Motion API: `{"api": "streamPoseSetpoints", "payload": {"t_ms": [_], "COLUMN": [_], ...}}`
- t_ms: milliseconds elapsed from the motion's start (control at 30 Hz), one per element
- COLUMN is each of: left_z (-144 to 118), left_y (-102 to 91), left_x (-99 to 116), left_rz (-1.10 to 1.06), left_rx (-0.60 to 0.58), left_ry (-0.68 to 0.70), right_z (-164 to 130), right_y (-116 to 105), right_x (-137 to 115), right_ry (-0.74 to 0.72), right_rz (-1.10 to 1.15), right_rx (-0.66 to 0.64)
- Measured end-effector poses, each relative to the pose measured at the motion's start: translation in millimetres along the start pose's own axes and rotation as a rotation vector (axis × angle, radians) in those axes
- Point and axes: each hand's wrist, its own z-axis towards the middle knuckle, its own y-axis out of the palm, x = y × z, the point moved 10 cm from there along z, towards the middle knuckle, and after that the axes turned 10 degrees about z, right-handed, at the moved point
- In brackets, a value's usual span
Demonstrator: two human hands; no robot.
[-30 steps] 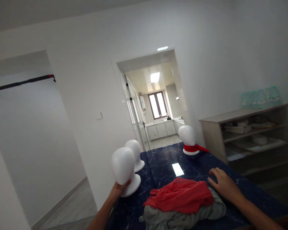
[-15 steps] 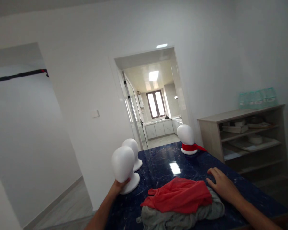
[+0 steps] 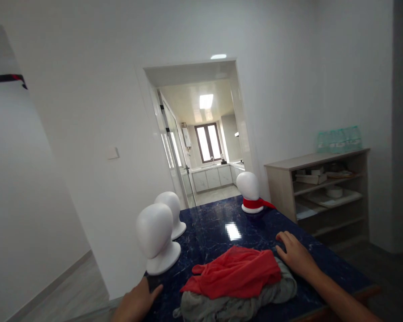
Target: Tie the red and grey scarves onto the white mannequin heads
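My left hand [image 3: 138,297] is at the table's left edge, below the base of the nearer white foam mannequin head [image 3: 156,237] and apart from it. Its thumb sticks out to the side; the other fingers are partly hidden. A second white mannequin head [image 3: 170,205] stands just behind the first. Right of the pile, my right hand [image 3: 293,251] hovers over or rests on the table with fingers loosely bent and apart, holding nothing. Between my hands lies a crumpled red cloth [image 3: 237,273] on top of a grey-green cloth [image 3: 221,307].
The dark blue marbled table [image 3: 204,228] carries a third mannequin head [image 3: 248,185] at its far end, with a red band [image 3: 252,204] round its neck. A wooden shelf unit [image 3: 282,190] with bottles [image 3: 339,139] on top stands at right. A doorway opens onto a kitchen [image 3: 211,176].
My left hand has let go of the nearer mannequin head's neck and drawn back toward me. My right hand stays beside the cloths. The view has turned slightly right.
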Motion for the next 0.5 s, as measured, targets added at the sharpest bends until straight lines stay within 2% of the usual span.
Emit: {"api": "streamPoseSetpoints", "payload": {"t_ms": [67,100,200,300,367,433,500], "left_z": [-22.2,-31.3,-41.3,-24.2,-7.7,9.7,23.0], "left_y": [3.5,-0.5,-20.3,-29.7,-21.8,-12.7,-2.2], "left_x": [26.2,43.2,110.3,179.4,220.1,247.6,264.4], "left_rz": [0.12,0.115,-0.049,-0.218,-0.223,-0.207,-0.194], "left_rx": [-0.048,-0.037,0.028,0.027,-0.048,-0.087,-0.109], "left_ry": [0.162,0.224,0.425,0.614,0.742,0.802,0.825], "right_z": [0.8,1.2,2.0,2.1,2.8,5.8,12.5], "right_y": [1.5,2.4,4.1,4.8,6.0,6.8,5.4], "right_x": [1.2,1.8,2.1,1.5,4.6,16.0,36.3], "right_ry": [-0.004,-0.009,-0.028,-0.044,-0.048,-0.024,0.039], "right_rz": [-0.012,-0.018,-0.034,-0.052,-0.07,-0.079,-0.074], "right_rx": [-0.008,-0.013,-0.024,-0.03,-0.038,-0.044,-0.036]}}
